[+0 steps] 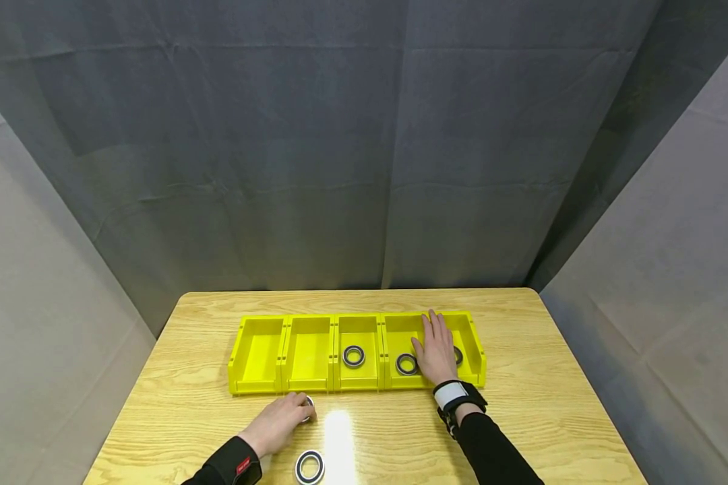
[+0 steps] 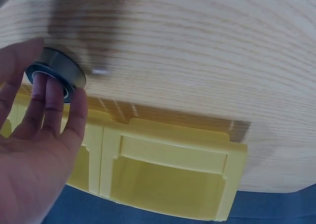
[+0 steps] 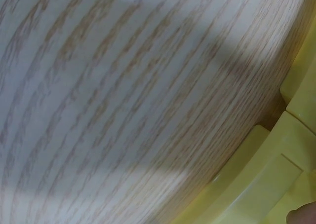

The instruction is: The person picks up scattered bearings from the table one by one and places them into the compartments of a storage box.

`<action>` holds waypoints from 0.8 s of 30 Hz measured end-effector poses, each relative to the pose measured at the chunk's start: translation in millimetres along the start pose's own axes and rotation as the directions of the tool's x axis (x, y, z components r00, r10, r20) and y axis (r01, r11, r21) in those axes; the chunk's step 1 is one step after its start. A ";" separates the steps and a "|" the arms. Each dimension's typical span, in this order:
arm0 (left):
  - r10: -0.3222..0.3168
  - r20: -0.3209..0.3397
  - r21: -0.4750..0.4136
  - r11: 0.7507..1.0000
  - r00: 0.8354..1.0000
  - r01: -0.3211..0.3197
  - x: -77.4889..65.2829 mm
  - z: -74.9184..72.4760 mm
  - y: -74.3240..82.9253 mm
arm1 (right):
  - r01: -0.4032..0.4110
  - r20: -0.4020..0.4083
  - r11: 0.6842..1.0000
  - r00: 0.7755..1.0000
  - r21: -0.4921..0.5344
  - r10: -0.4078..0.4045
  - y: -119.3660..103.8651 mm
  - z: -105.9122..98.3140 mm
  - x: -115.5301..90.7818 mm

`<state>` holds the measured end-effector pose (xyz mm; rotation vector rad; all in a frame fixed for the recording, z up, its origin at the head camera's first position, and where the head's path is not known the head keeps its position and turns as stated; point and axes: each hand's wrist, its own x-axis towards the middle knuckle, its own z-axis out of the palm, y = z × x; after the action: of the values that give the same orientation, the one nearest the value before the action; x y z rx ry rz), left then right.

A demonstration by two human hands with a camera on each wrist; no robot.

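My left hand (image 1: 282, 421) grips a ball bearing (image 2: 61, 68) just in front of the yellow row of bins (image 1: 306, 384). In the left wrist view, two fingers reach into its ring while the thumb and another finger hold its outside. Over the divider between the two rightmost bins lies my right hand (image 1: 438, 350), fingers extended. Left of it is a bearing (image 1: 406, 364) in the fourth bin; another bearing (image 1: 458, 355), partly hidden by the hand, sits in the rightmost bin. The middle bin holds one bearing (image 1: 354, 356). Only a fingertip shows in the right wrist view.
Another bearing (image 1: 309, 467) lies flat on the wooden table (image 1: 552, 417), near the front and below my left hand. Grey cloth (image 1: 291, 168) hangs behind the table, with paler cloth panels on both sides.
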<state>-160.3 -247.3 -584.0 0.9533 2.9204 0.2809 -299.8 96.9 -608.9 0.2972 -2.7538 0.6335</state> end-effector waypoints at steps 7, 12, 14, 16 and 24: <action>0.024 -0.029 -0.054 0.998 0.999 -0.025 -0.8 0.2 -1.5 | 0.000 0.004 1.000 1.000 0.007 0.000 -1.8 -2.5 -0.8; 0.015 -0.020 -0.056 0.998 1.000 -0.016 0.8 0.8 -0.9 | 0.003 0.000 1.000 1.000 0.003 -0.003 -1.7 -2.0 -0.4; 0.015 -0.027 -0.052 0.999 1.000 -0.016 1.3 1.4 -0.8 | 0.004 -0.002 1.000 1.000 0.004 -0.004 -1.7 -1.8 -0.2; 0.009 -0.022 -0.052 0.999 1.000 -0.010 1.4 1.8 -0.6 | 0.004 -0.002 1.000 1.000 0.004 -0.004 -1.5 -1.4 0.0; -0.014 -0.003 -0.091 0.996 1.000 0.014 1.2 1.8 0.0 | -0.001 -0.002 1.000 1.000 0.006 0.001 -1.4 -1.5 -0.4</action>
<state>-161.1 -246.3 -585.8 0.9196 2.8878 0.4118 -298.8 96.4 -607.2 0.2967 -2.7504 0.6416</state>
